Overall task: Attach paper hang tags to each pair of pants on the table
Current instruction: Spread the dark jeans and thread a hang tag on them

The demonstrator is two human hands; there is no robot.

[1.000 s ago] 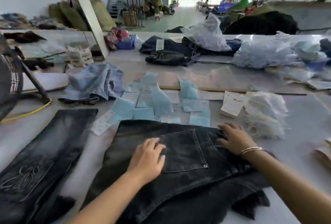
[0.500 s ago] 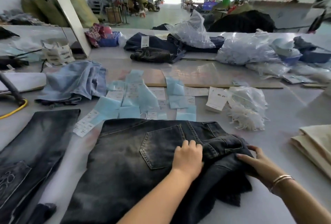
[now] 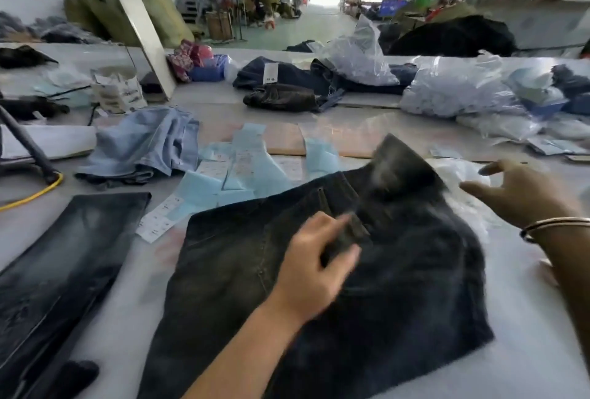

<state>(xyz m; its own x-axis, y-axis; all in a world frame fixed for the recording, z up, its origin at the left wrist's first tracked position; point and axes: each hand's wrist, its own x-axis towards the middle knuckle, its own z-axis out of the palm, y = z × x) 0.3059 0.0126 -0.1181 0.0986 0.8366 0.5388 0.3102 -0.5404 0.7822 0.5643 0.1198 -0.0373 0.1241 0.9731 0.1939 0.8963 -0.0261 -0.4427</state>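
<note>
Dark washed jeans (image 3: 399, 271) lie in front of me on the grey table (image 3: 526, 334), one corner flipped up and blurred near the far right. My left hand (image 3: 314, 266) rests on their middle, thumb and fingers pinching a belt loop or fold of the denim. My right hand (image 3: 520, 189), with a bangle on the wrist, hovers over the jeans' right edge, fingers spread and holding nothing. Light blue and white paper hang tags (image 3: 242, 172) lie scattered just beyond the jeans.
Another dark pair of jeans (image 3: 57, 271) lies at the left. Light blue denim (image 3: 143, 146) is bunched behind it. A clear bag of white strings (image 3: 459, 175) sits by my right hand. Plastic bags (image 3: 453, 92), more dark pants (image 3: 281, 97) and a cardboard sheet (image 3: 287, 140) fill the far side.
The jeans have been flipped over toward the right. My right hand has let go of the fabric and lifted away, open. My left hand now pinches the denim instead of pressing flat.
</note>
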